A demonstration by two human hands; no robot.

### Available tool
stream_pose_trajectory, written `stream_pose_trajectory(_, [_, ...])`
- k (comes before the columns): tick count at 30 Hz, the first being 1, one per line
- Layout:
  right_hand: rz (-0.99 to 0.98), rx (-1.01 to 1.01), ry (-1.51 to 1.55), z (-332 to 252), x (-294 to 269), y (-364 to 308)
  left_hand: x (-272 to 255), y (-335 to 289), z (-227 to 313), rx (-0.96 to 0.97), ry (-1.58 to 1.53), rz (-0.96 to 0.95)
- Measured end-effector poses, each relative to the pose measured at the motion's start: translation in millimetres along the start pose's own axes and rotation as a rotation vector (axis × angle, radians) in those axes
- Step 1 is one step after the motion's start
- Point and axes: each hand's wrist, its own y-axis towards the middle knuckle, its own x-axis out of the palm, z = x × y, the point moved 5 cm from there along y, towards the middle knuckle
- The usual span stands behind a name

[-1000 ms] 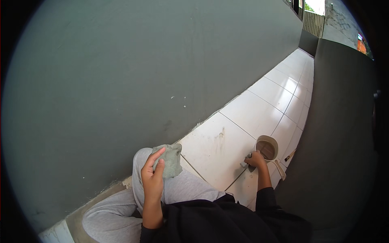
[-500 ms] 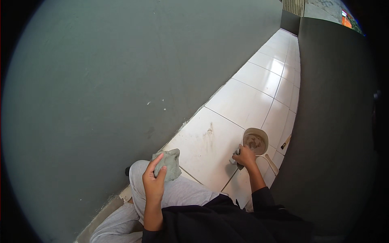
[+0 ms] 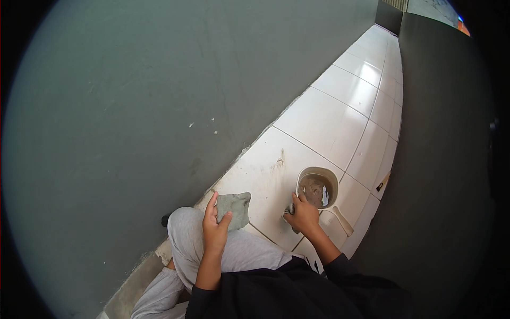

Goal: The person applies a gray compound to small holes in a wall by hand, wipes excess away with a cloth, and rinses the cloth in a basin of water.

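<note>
My left hand [image 3: 215, 226] is closed around a flat, rough-edged grey-green slab [image 3: 235, 209], thumb on its face, held above my left knee. What the slab is made of I cannot tell. My right hand [image 3: 304, 213] grips the near left rim of a pale dipper [image 3: 337, 187] with murky grey-brown liquid [image 3: 316, 190] inside. Bunched in the same hand is a crumpled dark grey cloth-like piece [image 3: 290, 217], partly hidden by the fingers. The dipper's handle [image 3: 342, 221] points toward the near right.
White floor tiles [image 3: 324, 122] run in a narrow strip between a grey wall [image 3: 133, 106] on the left and a dark grey one [image 3: 446, 159] on the right. A brush-like tool [image 3: 382, 182] lies by the right wall. Brown smears [image 3: 279, 159] mark one tile.
The dipper has come left across the tiles with my right hand at its rim. My left hand and the slab have shifted slightly right. The view has tilted a little.
</note>
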Motion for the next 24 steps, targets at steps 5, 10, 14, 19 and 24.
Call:
stream_pose_trajectory(5, [0.079,-0.074,-0.033,-11,1,7,-25,17,-14,0.031,-0.058,0.156])
stream_pose_trajectory(10, [0.151,-0.2,-0.061,-8,0,23,-39,33,-27,0.008,-0.115,0.201])
stream_pose_trajectory(14, [0.081,-0.252,-0.085,-7,-9,35,-44,43,-39,-0.002,-0.163,0.228])
stream_pose_trajectory(19, [-0.049,-0.306,-0.184,11,-17,38,-39,51,-55,-0.104,-0.227,0.18])
stream_pose_trajectory(24, [-0.089,-0.368,-0.213,28,-22,29,-34,47,-62,-0.203,-0.203,0.096])
